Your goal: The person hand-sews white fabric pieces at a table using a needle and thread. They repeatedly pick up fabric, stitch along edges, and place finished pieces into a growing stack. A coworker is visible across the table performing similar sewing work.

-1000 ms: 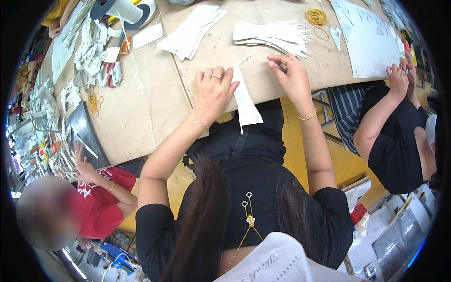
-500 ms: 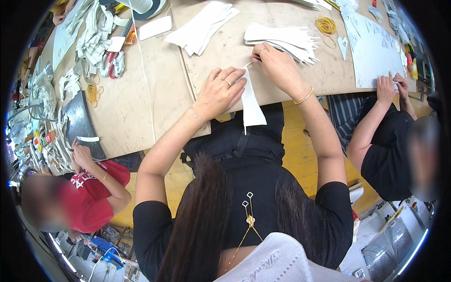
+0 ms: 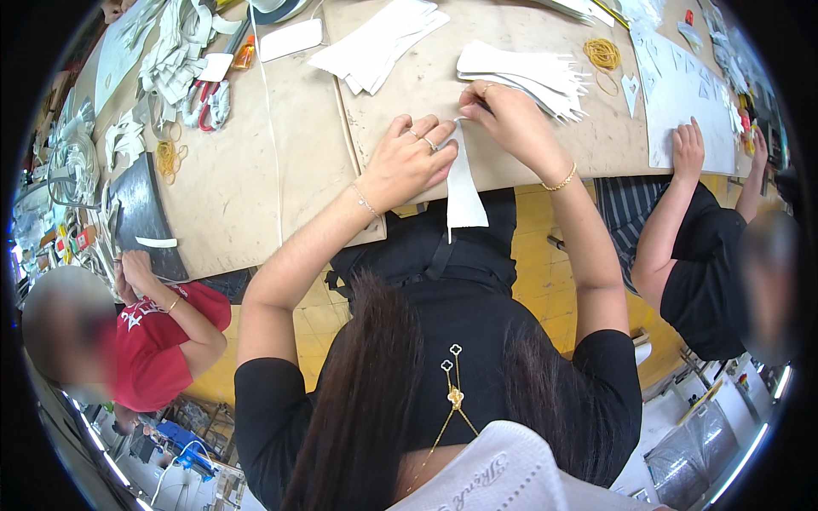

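A white strip [image 3: 465, 196] that flares toward its lower end hangs over the table's front edge. My left hand [image 3: 413, 160] is closed on its upper left edge, fingers bent over it. At the strip's top, my right hand [image 3: 501, 112] pinches a thin white cord-like end [image 3: 461, 118]. A thin tail of the same look sticks out below the strip's lower left corner. Just beyond my right hand lies a stack of similar white strips [image 3: 521, 65]. Another fanned stack of white pieces [image 3: 382, 41] sits farther back, to the left.
Yellow rubber bands [image 3: 602, 54] lie at the right back, beside a large white sheet [image 3: 688, 111] under a co-worker's hand [image 3: 688, 152]. A long white cord [image 3: 272, 145] crosses the left tabletop. Farther left are red-handled scissors [image 3: 203, 104] and a dark board [image 3: 146, 217] near another co-worker.
My hands keep their hold on the strip, the right one now slightly lower beside it. The right co-worker's hands have moved apart. At left, the co-worker's hands have drawn back from the board.
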The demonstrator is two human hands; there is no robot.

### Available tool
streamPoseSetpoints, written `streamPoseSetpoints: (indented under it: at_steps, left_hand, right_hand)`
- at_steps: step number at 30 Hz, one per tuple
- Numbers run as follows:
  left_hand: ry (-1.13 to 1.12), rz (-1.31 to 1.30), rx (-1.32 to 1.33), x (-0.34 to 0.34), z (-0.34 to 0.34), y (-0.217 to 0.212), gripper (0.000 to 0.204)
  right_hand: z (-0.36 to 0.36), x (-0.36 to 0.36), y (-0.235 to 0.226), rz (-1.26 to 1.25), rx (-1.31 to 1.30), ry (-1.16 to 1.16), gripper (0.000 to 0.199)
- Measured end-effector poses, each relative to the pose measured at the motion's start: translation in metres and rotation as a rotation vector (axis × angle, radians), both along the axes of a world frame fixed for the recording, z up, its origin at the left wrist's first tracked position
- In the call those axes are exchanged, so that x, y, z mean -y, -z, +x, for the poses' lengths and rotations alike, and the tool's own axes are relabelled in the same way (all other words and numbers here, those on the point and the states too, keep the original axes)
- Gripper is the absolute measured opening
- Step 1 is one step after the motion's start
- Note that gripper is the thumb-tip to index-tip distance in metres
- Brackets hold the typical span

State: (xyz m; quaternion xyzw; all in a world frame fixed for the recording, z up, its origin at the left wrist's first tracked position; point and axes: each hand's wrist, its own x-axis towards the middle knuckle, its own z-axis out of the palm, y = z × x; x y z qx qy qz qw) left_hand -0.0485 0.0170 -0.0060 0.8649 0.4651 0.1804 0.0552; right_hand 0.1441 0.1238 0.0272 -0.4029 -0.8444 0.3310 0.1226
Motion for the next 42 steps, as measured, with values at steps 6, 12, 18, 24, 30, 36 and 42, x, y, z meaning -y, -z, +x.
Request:
streamPoseSetpoints:
  at_steps: [6,12,18,24,30,36,42]
  left_hand:
    - [-0.003,0.025,0.023,0.000,0.000,0.004,0.026]
    - [-0.003,0.072,0.047,0.000,0.001,0.006,0.025]
    - [-0.002,-0.006,0.025,0.000,-0.001,0.001,0.027]
    - [0.010,-0.041,0.002,-0.002,-0.001,-0.003,0.030]
    - [0.014,-0.037,0.012,-0.003,-0.001,-0.004,0.031]
    - [0.022,-0.029,0.038,-0.003,-0.003,-0.001,0.030]
    - [0.028,-0.024,0.057,-0.013,-0.007,0.005,0.040]
  right_hand:
    - [0.003,0.014,-0.002,0.063,0.173,0.052,0.017]
    - [0.004,0.049,-0.003,0.129,0.225,0.227,0.014]
    - [0.001,0.082,0.003,0.181,0.143,0.332,0.020]
    - [0.000,0.102,0.006,0.203,0.115,0.333,0.036]
    - [-0.003,0.108,0.010,0.205,0.149,0.324,0.045]
    - [-0.005,0.108,0.010,0.211,0.193,0.307,0.045]
    - [-0.006,0.108,0.010,0.244,0.301,0.263,0.041]
